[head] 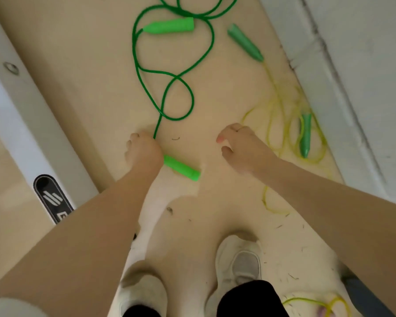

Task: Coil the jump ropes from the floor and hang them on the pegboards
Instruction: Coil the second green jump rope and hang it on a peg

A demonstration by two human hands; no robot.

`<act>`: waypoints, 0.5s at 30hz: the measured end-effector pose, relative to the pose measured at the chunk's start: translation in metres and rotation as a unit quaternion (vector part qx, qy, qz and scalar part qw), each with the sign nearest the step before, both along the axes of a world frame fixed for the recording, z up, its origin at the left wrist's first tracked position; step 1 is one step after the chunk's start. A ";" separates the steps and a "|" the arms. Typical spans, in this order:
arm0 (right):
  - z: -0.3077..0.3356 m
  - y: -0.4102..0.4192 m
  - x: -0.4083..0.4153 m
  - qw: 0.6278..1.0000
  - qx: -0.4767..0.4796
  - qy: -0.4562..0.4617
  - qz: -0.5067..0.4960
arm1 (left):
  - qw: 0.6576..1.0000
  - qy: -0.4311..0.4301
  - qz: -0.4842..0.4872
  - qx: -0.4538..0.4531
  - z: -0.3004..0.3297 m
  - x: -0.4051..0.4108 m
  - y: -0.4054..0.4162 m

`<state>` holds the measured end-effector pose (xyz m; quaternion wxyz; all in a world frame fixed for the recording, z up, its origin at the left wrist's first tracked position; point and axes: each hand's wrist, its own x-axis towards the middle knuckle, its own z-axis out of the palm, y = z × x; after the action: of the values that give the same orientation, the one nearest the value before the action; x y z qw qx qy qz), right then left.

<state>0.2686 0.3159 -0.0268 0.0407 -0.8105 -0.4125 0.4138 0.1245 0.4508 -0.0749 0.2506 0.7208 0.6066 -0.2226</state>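
Left hand (143, 148) grips the green rope (136, 72) by its handle (181, 168) just above the floor (89, 88); right hand (242, 147) hangs beside it, fingers loosely curled, holding nothing. Yellow rope (281, 124) lies nearby.

At frame centre the left hand (142, 148) grips a bright green handle (182, 168), its green rope (162, 72) looping toward the top, where a second handle (169, 25) lies. The right hand (240, 146) hovers, fingers loosely curled, beside a yellow rope (281, 124) with darker green handles at right. White shoes (240, 266) show at the bottom.
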 end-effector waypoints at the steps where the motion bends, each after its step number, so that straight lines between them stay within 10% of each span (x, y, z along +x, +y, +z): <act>1: 0.009 -0.002 0.001 1.000 0.002 0.000 -0.003 | 0.999 -0.035 0.006 -0.029 0.006 0.001 -0.003; 8: 0.129 0.000 0.008 0.995 0.071 -0.006 -0.064 | 0.899 -0.361 0.058 -0.241 0.154 0.034 -0.038; 15: 0.298 0.009 0.027 0.980 0.173 -0.001 -0.095 | 0.799 -0.449 0.105 -0.386 0.368 0.075 -0.034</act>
<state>0.2953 0.3249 0.2708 0.2187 -0.8271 -0.3990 0.3299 0.1995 0.4170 0.2932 0.7742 0.5152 0.3623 -0.0625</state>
